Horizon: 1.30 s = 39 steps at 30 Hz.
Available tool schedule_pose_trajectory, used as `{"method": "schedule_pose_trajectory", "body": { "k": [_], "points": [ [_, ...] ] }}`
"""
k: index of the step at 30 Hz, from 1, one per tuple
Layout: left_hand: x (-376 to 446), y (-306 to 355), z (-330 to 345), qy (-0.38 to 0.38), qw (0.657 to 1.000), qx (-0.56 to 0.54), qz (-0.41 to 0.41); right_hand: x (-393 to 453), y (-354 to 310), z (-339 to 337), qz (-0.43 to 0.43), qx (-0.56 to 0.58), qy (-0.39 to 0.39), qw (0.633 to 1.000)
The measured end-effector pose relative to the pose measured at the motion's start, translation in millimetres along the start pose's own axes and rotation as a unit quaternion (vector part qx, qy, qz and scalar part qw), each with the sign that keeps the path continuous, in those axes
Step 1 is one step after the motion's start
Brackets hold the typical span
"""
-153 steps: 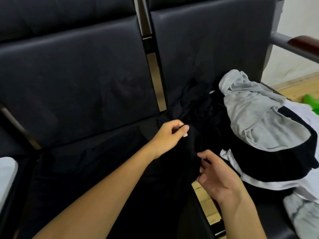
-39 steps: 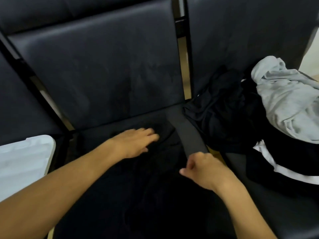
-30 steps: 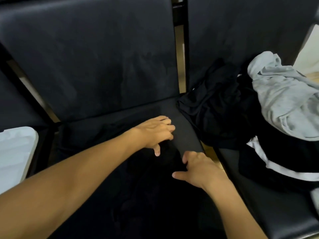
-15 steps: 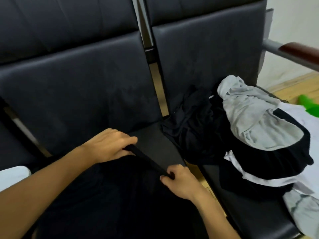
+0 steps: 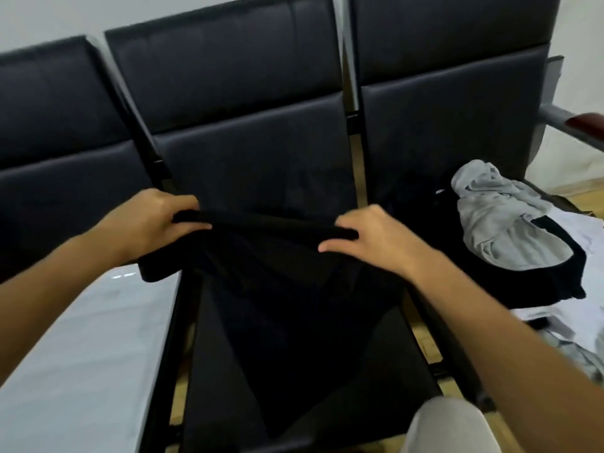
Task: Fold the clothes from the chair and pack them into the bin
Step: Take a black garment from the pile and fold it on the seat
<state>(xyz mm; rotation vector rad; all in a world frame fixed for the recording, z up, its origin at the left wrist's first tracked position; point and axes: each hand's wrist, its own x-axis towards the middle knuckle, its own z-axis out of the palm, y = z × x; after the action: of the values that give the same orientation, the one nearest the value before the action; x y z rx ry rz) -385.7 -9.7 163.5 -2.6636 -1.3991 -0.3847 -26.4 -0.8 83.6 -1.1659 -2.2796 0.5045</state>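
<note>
I count three dark seats in one row, two hands, and one black garment [image 5: 287, 289] in work. On the right seat [image 5: 457, 132] lies a pile of clothes [image 5: 490, 256]; I can tell one grey piece [image 5: 500, 223], some black pieces and some white ones, but the exact number I cannot tell.

My left hand [image 5: 147, 220] grips the upper edge of the black garment, fingers curled over it and thumb under. My right hand [image 5: 376, 237] holds the same edge further right, fingers bent around the fold, thumb pointing left. Between both hands the edge is stretched, almost straight, lifted above the middle seat [image 5: 248, 158]. The rest of the cloth hangs down and covers most of this seat's cushion until its front edge. One corner of the garment falls over the left edge of the seat, above the white bin [image 5: 81, 354].

The bin stands on the left seat, touching the frame of the middle one; its surface looks smooth and a little shiny. Free room is on the backrest side of the middle seat, behind the hands.

The seats look like padded leather with horizontal seams, on a metal frame. The garment is soft and matte, with loose folds. At the right end is a metal armrest [image 5: 575, 124] with a brown top.
</note>
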Motion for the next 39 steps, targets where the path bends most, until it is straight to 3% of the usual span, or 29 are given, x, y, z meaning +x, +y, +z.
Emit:
{"method": "schedule_pose_trajectory", "body": {
  "k": [7,10,14,20,28,31,35,39],
  "points": [
    [-89,30,-98,0.063,0.996,0.051,-0.038,2,-114,-61,-0.114,-0.172,-0.059,0.977],
    [-120,43,-136,0.097,0.991,0.070,-0.052,3,-154,-85,-0.162,-0.164,-0.012,0.973],
    [-150,67,-183,0.137,0.985,-0.006,-0.104,7,-195,-122,-0.169,-0.078,0.033,0.982],
    [-176,95,-217,0.115,0.967,-0.162,-0.157,-17,-241,-165,-0.111,0.056,-0.178,0.976],
    [-189,102,-193,0.065,0.920,-0.335,-0.191,-28,-233,-167,-0.056,0.101,-0.284,0.952],
    [-188,95,-180,0.057,0.911,-0.336,-0.233,-26,-223,-161,-0.053,0.065,-0.255,0.963],
    [-179,90,-160,0.102,0.903,-0.289,-0.300,-21,-203,-143,-0.080,-0.097,-0.101,0.987],
    [-173,102,-154,0.106,0.910,-0.266,-0.301,-30,-196,-134,-0.085,-0.107,-0.082,0.987]
  ]
}}
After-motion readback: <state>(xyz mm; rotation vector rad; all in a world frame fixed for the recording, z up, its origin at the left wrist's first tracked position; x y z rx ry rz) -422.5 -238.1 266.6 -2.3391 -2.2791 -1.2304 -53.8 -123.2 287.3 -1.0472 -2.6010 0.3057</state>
